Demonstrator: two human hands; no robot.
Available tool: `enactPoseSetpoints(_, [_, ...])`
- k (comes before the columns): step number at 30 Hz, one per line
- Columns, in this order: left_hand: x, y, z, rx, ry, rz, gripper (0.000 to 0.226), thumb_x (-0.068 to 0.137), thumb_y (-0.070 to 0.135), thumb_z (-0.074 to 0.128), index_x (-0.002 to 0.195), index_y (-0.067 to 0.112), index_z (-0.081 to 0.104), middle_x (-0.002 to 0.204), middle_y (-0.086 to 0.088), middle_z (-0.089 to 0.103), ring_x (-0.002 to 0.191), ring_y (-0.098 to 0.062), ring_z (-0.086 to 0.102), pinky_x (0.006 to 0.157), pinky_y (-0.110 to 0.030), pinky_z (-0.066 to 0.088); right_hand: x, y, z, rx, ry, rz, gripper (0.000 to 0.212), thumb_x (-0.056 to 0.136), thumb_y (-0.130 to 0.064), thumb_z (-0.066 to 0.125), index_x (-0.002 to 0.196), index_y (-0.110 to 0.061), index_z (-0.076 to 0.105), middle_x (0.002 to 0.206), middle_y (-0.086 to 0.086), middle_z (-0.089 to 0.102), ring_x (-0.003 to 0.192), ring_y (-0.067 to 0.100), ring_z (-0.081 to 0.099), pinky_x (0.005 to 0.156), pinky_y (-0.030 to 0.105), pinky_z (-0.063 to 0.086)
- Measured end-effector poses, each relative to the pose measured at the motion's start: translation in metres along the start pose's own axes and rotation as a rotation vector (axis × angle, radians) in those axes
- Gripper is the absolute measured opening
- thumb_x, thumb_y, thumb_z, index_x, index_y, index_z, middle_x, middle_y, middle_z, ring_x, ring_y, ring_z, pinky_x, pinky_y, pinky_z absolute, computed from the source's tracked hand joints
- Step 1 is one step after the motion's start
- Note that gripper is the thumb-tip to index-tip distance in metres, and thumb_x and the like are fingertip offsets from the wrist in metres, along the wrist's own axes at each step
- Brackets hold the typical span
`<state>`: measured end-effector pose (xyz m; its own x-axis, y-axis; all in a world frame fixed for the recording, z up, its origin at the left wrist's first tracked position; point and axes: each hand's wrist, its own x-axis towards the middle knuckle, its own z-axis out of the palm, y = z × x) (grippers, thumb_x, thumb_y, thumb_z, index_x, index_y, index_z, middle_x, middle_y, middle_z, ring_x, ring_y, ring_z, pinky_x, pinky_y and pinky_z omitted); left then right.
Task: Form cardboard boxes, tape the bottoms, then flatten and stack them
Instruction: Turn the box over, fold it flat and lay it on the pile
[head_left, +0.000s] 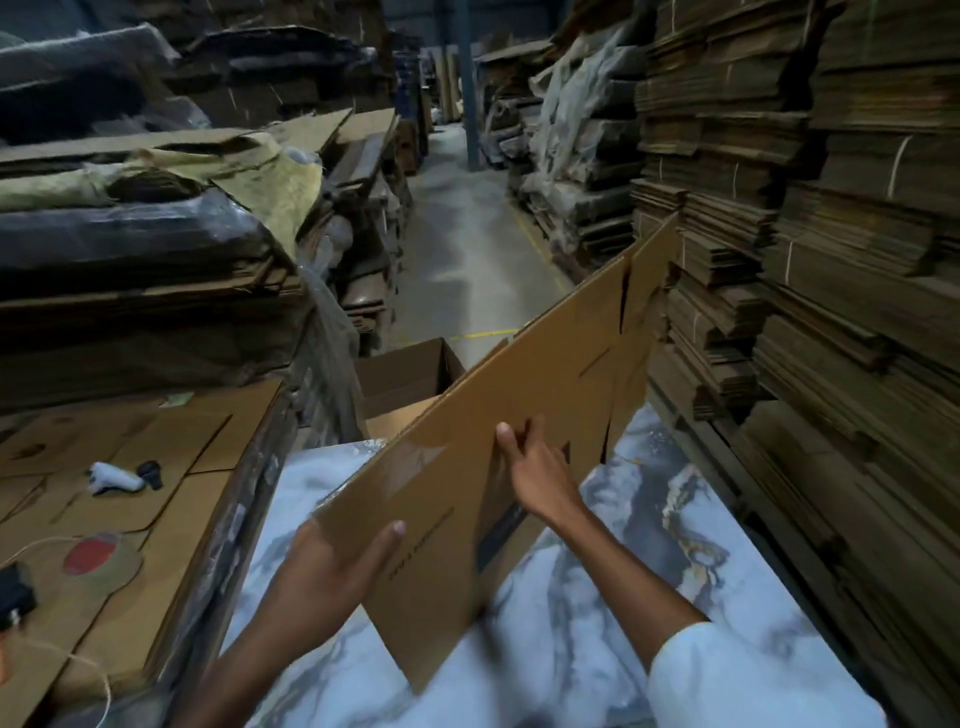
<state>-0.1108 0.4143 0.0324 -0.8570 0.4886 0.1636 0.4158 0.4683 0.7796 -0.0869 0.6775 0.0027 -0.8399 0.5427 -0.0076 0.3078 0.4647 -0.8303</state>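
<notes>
Two hands on one flattened cardboard box (519, 395), held tilted above the marble-patterned bench (649, 545). Left hand (332, 566) grasps the near lower corner of the box, thumb laid over the top face, fingers hidden under the board. Right hand (535, 462) grips the box mid-panel, fingers curled over an edge or flap slot, thumb up; white sleeve (753, 680) on that arm. Box slants from low near the body up toward the far right, its far end close to the tall stacks of flat cardboard (831, 208) on the right; cannot tell if it touches them. Flap slits show along its right side, small dark print on the near panel, too blurred to read.

Beyond the bench an open formed box (410, 374) stands upright, partly hidden by the held box. Left of the bench a low pile of flat sheets (156, 467) carries a white tape gun (117, 480), a roll of red tape (91, 556), a dark object at the left edge and loose twine (67, 654). Wrapped cardboard bundles (130, 249) stacked above that. Concrete aisle floor (467, 234) with a yellow line runs away down the middle between the stacks
</notes>
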Motion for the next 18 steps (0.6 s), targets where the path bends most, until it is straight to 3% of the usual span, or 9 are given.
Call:
enactPoseSetpoints(2, [0.006, 0.009, 0.012, -0.047, 0.087, -0.011, 0.02, 0.086, 0.052, 0.065, 0.103, 0.041, 0.068, 0.091, 0.027, 0.073, 0.088, 0.004, 0.07, 0.078, -0.03, 0.06, -0.008, -0.002, 0.012, 0.053, -0.059, 0.023, 0.082, 0.097, -0.072, 0.03, 0.157, -0.018, 0.017, 0.164, 0.009, 0.028, 0.144, 0.033, 0.04, 0.113, 0.052, 0.037])
enactPoseSetpoints(4, [0.018, 0.009, 0.022, -0.14, 0.161, -0.075, 0.018, 0.087, 0.047, 0.068, 0.094, 0.031, 0.072, 0.079, 0.019, 0.076, 0.077, -0.001, 0.073, 0.073, -0.037, 0.063, -0.017, -0.003, 0.027, 0.068, -0.136, 0.003, 0.09, 0.095, -0.074, 0.032, 0.162, -0.025, -0.003, 0.171, 0.001, 0.0, 0.154, 0.026, 0.019, 0.121, 0.051, 0.023])
enactPoseSetpoints(6, [0.033, 0.001, 0.036, -0.24, 0.211, -0.168, 0.014, 0.092, 0.039, 0.072, 0.087, 0.025, 0.073, 0.079, 0.012, 0.078, 0.076, -0.009, 0.075, 0.073, -0.043, 0.063, -0.027, 0.006, 0.047, 0.015, -0.219, -0.004, 0.089, 0.096, -0.073, 0.034, 0.162, -0.029, -0.006, 0.17, -0.006, -0.008, 0.155, 0.02, 0.011, 0.123, 0.05, 0.018])
enactPoseSetpoints(8, [0.046, -0.012, 0.053, -0.413, 0.226, -0.316, 0.017, 0.094, 0.034, 0.071, 0.093, 0.017, 0.073, 0.084, -0.002, 0.079, 0.079, -0.024, 0.077, 0.066, -0.045, 0.063, -0.042, 0.019, 0.061, -0.024, -0.212, -0.01, 0.076, 0.097, -0.07, 0.037, 0.161, -0.033, 0.017, 0.169, -0.008, 0.013, 0.151, 0.017, 0.025, 0.121, 0.052, 0.026])
enactPoseSetpoints(10, [0.054, -0.026, 0.067, -0.594, 0.241, -0.421, 0.022, 0.096, 0.028, 0.069, 0.104, 0.009, 0.072, 0.089, -0.009, 0.079, 0.08, -0.028, 0.077, 0.057, -0.038, 0.059, -0.065, 0.034, 0.069, 0.041, -0.083, -0.195, 0.035, 0.101, -0.053, 0.046, 0.123, -0.029, 0.06, 0.13, -0.006, 0.061, 0.118, 0.014, 0.056, 0.098, 0.045, 0.048])
enactPoseSetpoints(11, [0.056, -0.032, 0.073, -0.671, 0.256, -0.454, 0.023, 0.097, 0.026, 0.068, 0.109, 0.006, 0.071, 0.094, -0.01, 0.079, 0.082, -0.028, 0.076, 0.056, -0.036, 0.057, -0.08, 0.042, 0.072, 0.01, -0.037, -0.305, 0.025, 0.102, -0.043, 0.049, 0.096, -0.022, 0.061, 0.099, -0.006, 0.062, 0.094, 0.013, 0.056, 0.082, 0.04, 0.049])
enactPoseSetpoints(13, [0.056, -0.043, 0.083, -0.806, 0.294, -0.525, 0.024, 0.097, 0.02, 0.066, 0.118, 0.007, 0.066, 0.105, -0.01, 0.077, 0.089, -0.028, 0.075, 0.055, -0.036, 0.058, -0.11, 0.056, 0.075, -0.101, -0.135, -0.393, 0.038, 0.102, -0.04, 0.05, 0.071, -0.017, 0.051, 0.071, -0.005, 0.051, 0.069, 0.013, 0.048, 0.066, 0.036, 0.041])
enactPoseSetpoints(15, [0.051, -0.051, 0.093, -0.924, 0.324, -0.587, 0.027, 0.099, 0.013, 0.063, 0.126, 0.008, 0.06, 0.113, -0.011, 0.073, 0.097, -0.032, 0.072, 0.057, -0.039, 0.06, -0.134, 0.066, 0.08, 0.007, -0.273, -0.233, 0.052, 0.094, -0.056, 0.058, 0.066, -0.012, 0.061, 0.061, 0.0, 0.058, 0.06, 0.014, 0.056, 0.064, 0.041, 0.049])
enactPoseSetpoints(18, [0.033, -0.057, 0.105, -1.081, 0.355, -0.649, 0.034, 0.1, 0.004, 0.059, 0.132, 0.011, 0.054, 0.117, -0.012, 0.068, 0.097, -0.033, 0.069, 0.063, -0.046, 0.062, -0.143, 0.072, 0.081, 0.799, -0.218, 0.389, 0.062, 0.066, -0.069, 0.079, 0.093, -0.014, 0.075, 0.088, 0.007, 0.075, 0.082, 0.025, 0.073, 0.083, 0.042, 0.06])
